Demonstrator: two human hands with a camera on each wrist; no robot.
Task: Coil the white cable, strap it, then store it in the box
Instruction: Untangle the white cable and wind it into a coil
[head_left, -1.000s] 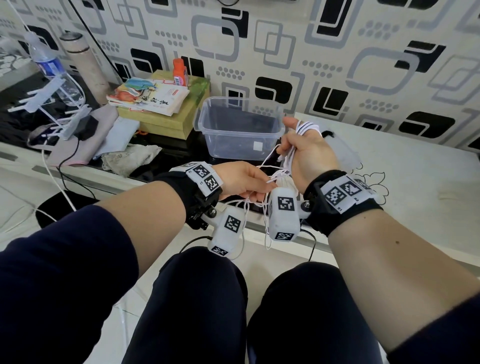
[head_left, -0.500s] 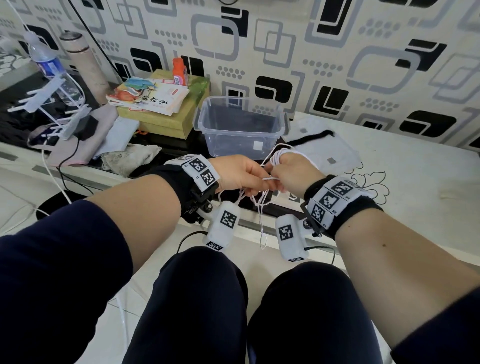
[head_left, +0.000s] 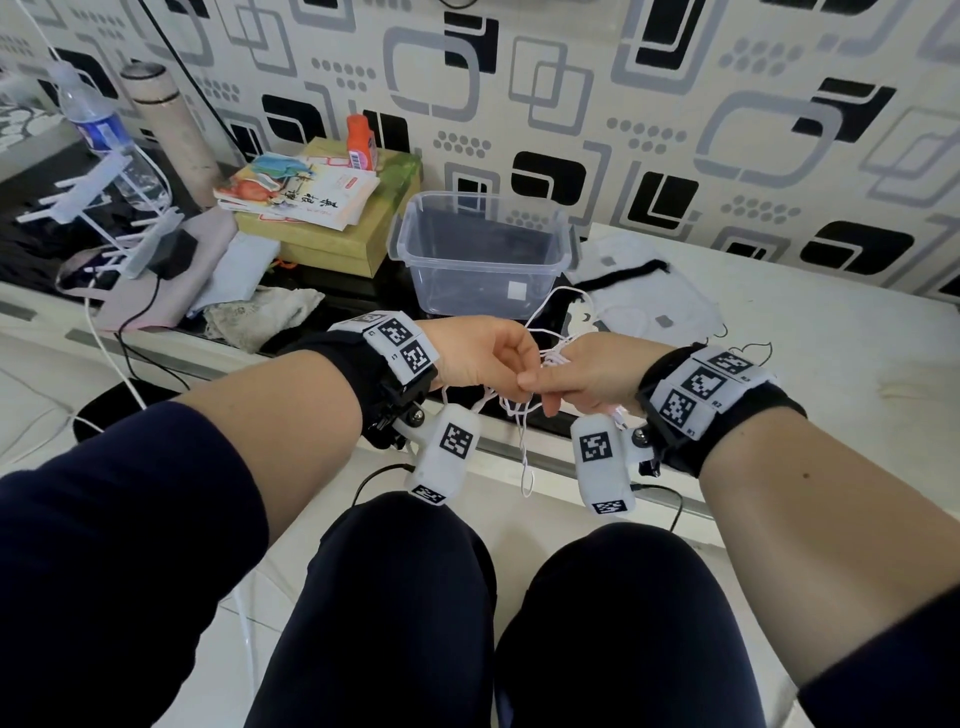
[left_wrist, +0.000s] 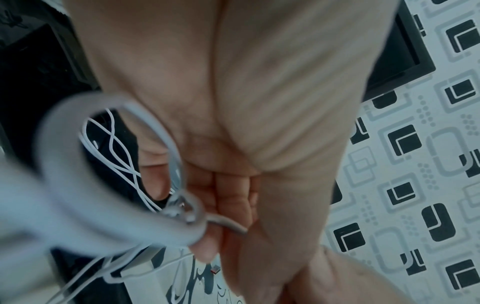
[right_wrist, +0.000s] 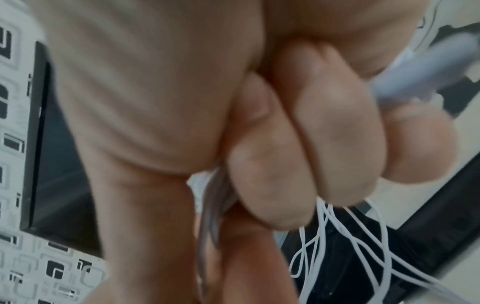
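A thin white cable (head_left: 524, 431) hangs in loose loops between my two hands, above my knees. My left hand (head_left: 485, 358) pinches the bundle with curled fingers. In the left wrist view the cable (left_wrist: 119, 156) twists in loops past that hand (left_wrist: 228, 201). My right hand (head_left: 582, 376) is fisted round the same bundle, touching the left. From the right wrist, strands of the cable (right_wrist: 337, 236) run out under the curled fingers (right_wrist: 298, 154). The clear plastic box (head_left: 483, 254) stands empty on the dark table just beyond my hands. I cannot make out a strap.
Left of the box lie books (head_left: 306, 192) on a yellow-green carton, an orange bottle (head_left: 360, 136), cloths, a water bottle (head_left: 98, 130) and a flask (head_left: 171, 124). A white cloth pouch (head_left: 639, 291) lies right of the box on a white surface. My knees are below.
My right hand came down from beside the box to meet the left hand at the table's edge. The cable loops dropped with it and now hang below both hands.
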